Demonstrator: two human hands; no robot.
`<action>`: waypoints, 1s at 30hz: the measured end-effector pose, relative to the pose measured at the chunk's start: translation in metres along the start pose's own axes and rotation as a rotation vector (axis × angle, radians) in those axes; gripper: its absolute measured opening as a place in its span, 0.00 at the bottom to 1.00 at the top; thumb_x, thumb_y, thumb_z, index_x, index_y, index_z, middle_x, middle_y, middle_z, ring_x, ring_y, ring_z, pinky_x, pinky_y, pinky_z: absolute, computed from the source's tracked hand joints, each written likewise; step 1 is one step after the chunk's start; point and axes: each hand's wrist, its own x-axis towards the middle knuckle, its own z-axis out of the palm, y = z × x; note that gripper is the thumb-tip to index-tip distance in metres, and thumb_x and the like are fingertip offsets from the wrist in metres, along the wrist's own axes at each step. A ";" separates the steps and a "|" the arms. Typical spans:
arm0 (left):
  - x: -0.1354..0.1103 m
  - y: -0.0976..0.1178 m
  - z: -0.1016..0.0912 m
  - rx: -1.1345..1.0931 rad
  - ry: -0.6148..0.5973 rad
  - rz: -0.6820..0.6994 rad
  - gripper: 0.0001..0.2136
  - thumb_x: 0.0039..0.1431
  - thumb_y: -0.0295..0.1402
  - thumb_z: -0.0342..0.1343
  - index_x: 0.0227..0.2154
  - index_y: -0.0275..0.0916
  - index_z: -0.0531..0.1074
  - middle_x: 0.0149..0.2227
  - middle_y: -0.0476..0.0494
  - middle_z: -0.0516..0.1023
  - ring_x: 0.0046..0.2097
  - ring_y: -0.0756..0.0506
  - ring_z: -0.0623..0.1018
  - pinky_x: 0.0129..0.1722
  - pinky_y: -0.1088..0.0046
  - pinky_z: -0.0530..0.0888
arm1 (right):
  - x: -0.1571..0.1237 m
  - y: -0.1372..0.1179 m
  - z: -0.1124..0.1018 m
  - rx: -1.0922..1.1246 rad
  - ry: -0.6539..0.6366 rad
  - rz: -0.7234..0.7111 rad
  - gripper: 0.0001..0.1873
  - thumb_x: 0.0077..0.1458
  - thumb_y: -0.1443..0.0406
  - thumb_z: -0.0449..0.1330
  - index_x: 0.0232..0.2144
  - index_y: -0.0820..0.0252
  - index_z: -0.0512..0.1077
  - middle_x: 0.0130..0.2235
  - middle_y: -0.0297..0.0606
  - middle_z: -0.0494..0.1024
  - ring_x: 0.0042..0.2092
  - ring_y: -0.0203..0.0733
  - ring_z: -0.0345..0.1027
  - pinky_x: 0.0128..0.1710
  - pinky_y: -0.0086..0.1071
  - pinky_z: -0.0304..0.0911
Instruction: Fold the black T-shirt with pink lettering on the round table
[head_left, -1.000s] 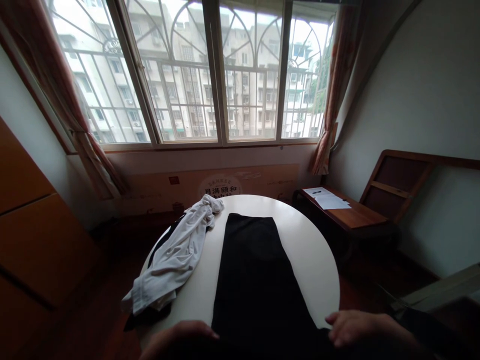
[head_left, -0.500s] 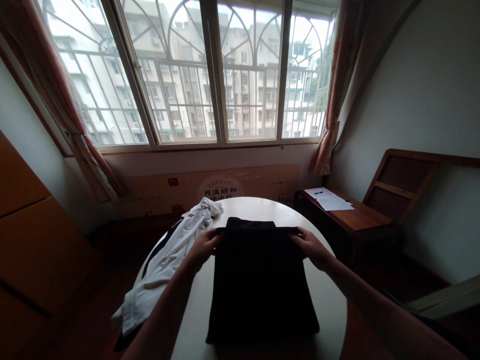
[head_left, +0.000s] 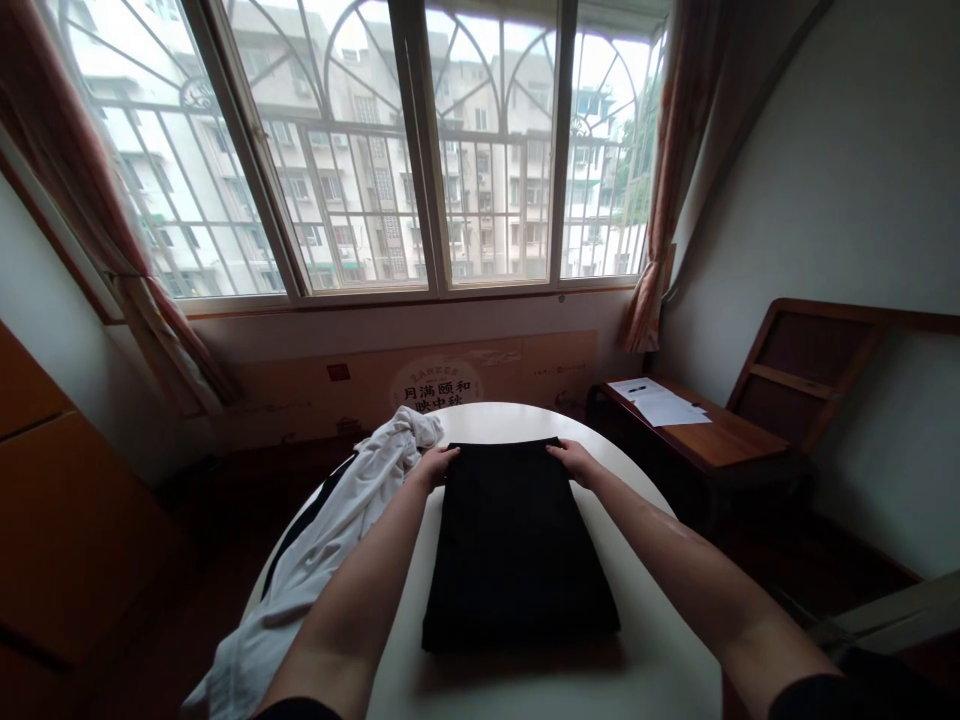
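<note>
A black garment (head_left: 517, 545), folded into a long block, lies on a round white table (head_left: 660, 600); its exact kind cannot be made out. My left hand (head_left: 437, 466) is closed on its far left corner, with the fingers partly hidden by the cloth. At the far right corner, my right hand (head_left: 574, 460) pinches the same far edge. The cloth between them is stretched straight and lies flat. A crumpled white garment (head_left: 337, 540) rests left of my left arm and hangs over the table's near left edge.
Dark cloth (head_left: 307, 520) shows beside the white garment. On the right stands a wooden bench (head_left: 739, 435) with paper sheets (head_left: 667, 403) and a pen on it. Beyond the table, a printed panel (head_left: 360, 385) leans below the barred window. An orange-brown cabinet (head_left: 82, 520) stands left.
Both hands have moved farther from me and closer together, carrying the garment's held edge down onto its far end. The smaller fold behind that edge is now covered.
</note>
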 end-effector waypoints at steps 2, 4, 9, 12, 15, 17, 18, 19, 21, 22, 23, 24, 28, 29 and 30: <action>0.008 -0.005 0.002 0.071 0.020 -0.015 0.15 0.68 0.42 0.55 0.48 0.35 0.72 0.40 0.45 0.78 0.35 0.49 0.78 0.35 0.69 0.78 | 0.008 0.006 0.005 -0.035 0.022 0.015 0.12 0.58 0.60 0.64 0.40 0.62 0.74 0.28 0.35 0.78 0.26 0.37 0.70 0.24 0.27 0.64; 0.014 -0.011 0.004 0.151 0.041 -0.009 0.15 0.68 0.41 0.55 0.49 0.36 0.72 0.44 0.43 0.78 0.40 0.47 0.79 0.39 0.65 0.79 | 0.014 0.011 0.008 -0.070 0.045 0.027 0.10 0.56 0.61 0.66 0.37 0.62 0.74 0.27 0.35 0.77 0.27 0.37 0.70 0.24 0.26 0.64; 0.025 -0.016 0.006 0.381 0.113 0.056 0.15 0.66 0.41 0.58 0.48 0.36 0.74 0.48 0.42 0.77 0.46 0.43 0.78 0.47 0.59 0.78 | 0.020 0.017 0.008 -0.136 0.107 0.079 0.11 0.57 0.61 0.65 0.41 0.61 0.74 0.28 0.35 0.77 0.28 0.37 0.70 0.25 0.26 0.64; 0.030 -0.010 0.006 0.498 0.160 0.104 0.14 0.66 0.42 0.58 0.46 0.36 0.74 0.47 0.42 0.78 0.48 0.43 0.78 0.49 0.57 0.76 | 0.023 0.015 0.007 -0.158 0.124 0.101 0.16 0.58 0.60 0.64 0.47 0.60 0.72 0.32 0.36 0.78 0.30 0.38 0.72 0.26 0.28 0.66; 0.034 -0.003 0.005 0.576 0.211 0.156 0.14 0.64 0.43 0.58 0.41 0.35 0.76 0.44 0.39 0.80 0.48 0.41 0.79 0.51 0.59 0.74 | 0.024 0.012 0.007 -0.178 0.129 0.102 0.18 0.61 0.59 0.63 0.50 0.60 0.70 0.35 0.36 0.78 0.30 0.36 0.72 0.28 0.29 0.69; 0.035 0.000 0.005 0.615 0.242 0.181 0.14 0.63 0.43 0.58 0.37 0.35 0.77 0.43 0.34 0.82 0.49 0.38 0.79 0.50 0.62 0.72 | 0.024 0.009 0.007 -0.193 0.136 0.099 0.17 0.63 0.58 0.61 0.50 0.62 0.70 0.36 0.36 0.78 0.30 0.35 0.72 0.29 0.30 0.70; 0.036 0.001 0.006 0.632 0.253 0.189 0.14 0.61 0.43 0.58 0.35 0.35 0.78 0.42 0.32 0.82 0.50 0.36 0.79 0.49 0.63 0.72 | 0.023 0.008 0.008 -0.198 0.142 0.095 0.17 0.64 0.58 0.61 0.51 0.62 0.70 0.37 0.36 0.78 0.31 0.35 0.72 0.30 0.30 0.70; 0.036 0.002 0.006 0.651 0.261 0.193 0.15 0.60 0.44 0.59 0.34 0.35 0.78 0.42 0.31 0.82 0.50 0.34 0.79 0.48 0.64 0.72 | 0.022 0.006 0.009 -0.200 0.146 0.092 0.17 0.65 0.58 0.60 0.51 0.62 0.70 0.38 0.36 0.78 0.31 0.35 0.72 0.31 0.31 0.70; 0.037 0.003 0.007 0.688 0.267 0.196 0.16 0.56 0.46 0.61 0.33 0.36 0.77 0.43 0.29 0.82 0.51 0.32 0.79 0.48 0.63 0.71 | 0.019 0.002 0.010 -0.200 0.149 0.091 0.19 0.65 0.58 0.60 0.53 0.61 0.69 0.38 0.37 0.78 0.32 0.36 0.72 0.31 0.31 0.70; 0.037 0.004 0.008 0.707 0.268 0.197 0.17 0.53 0.47 0.63 0.33 0.36 0.77 0.43 0.29 0.82 0.51 0.31 0.79 0.48 0.63 0.71 | 0.017 0.000 0.011 -0.199 0.145 0.096 0.20 0.64 0.59 0.60 0.55 0.61 0.68 0.39 0.38 0.78 0.33 0.37 0.73 0.31 0.31 0.69; 0.038 0.004 0.009 0.723 0.270 0.197 0.18 0.52 0.48 0.63 0.34 0.36 0.77 0.43 0.28 0.82 0.52 0.31 0.78 0.49 0.63 0.71 | 0.015 -0.003 0.011 -0.196 0.136 0.102 0.22 0.64 0.59 0.60 0.58 0.60 0.66 0.39 0.39 0.78 0.33 0.38 0.73 0.31 0.31 0.69; 0.038 0.005 0.010 0.737 0.272 0.195 0.20 0.51 0.49 0.64 0.35 0.36 0.76 0.44 0.28 0.82 0.52 0.31 0.78 0.49 0.62 0.70 | 0.011 -0.006 0.010 -0.191 0.123 0.109 0.25 0.64 0.60 0.59 0.60 0.58 0.64 0.40 0.40 0.79 0.34 0.39 0.73 0.31 0.31 0.68; 0.028 0.009 0.010 0.764 0.281 0.201 0.25 0.55 0.47 0.61 0.48 0.32 0.72 0.51 0.23 0.78 0.56 0.31 0.76 0.52 0.62 0.69 | -0.015 -0.014 0.000 -0.166 0.050 0.108 0.38 0.62 0.64 0.59 0.69 0.52 0.49 0.45 0.42 0.78 0.38 0.40 0.74 0.32 0.30 0.67; 0.022 0.008 0.009 0.766 0.284 0.216 0.26 0.57 0.45 0.59 0.53 0.31 0.70 0.55 0.22 0.75 0.59 0.31 0.74 0.54 0.62 0.68 | -0.024 -0.014 -0.005 -0.161 0.033 0.102 0.40 0.61 0.64 0.59 0.70 0.52 0.47 0.47 0.43 0.78 0.39 0.41 0.74 0.32 0.30 0.67; 0.013 0.006 0.006 0.766 0.287 0.236 0.27 0.59 0.44 0.57 0.56 0.31 0.67 0.58 0.22 0.73 0.61 0.31 0.72 0.56 0.62 0.67 | -0.036 -0.012 -0.011 -0.158 0.020 0.096 0.42 0.61 0.63 0.60 0.71 0.51 0.45 0.47 0.43 0.78 0.41 0.41 0.74 0.32 0.30 0.66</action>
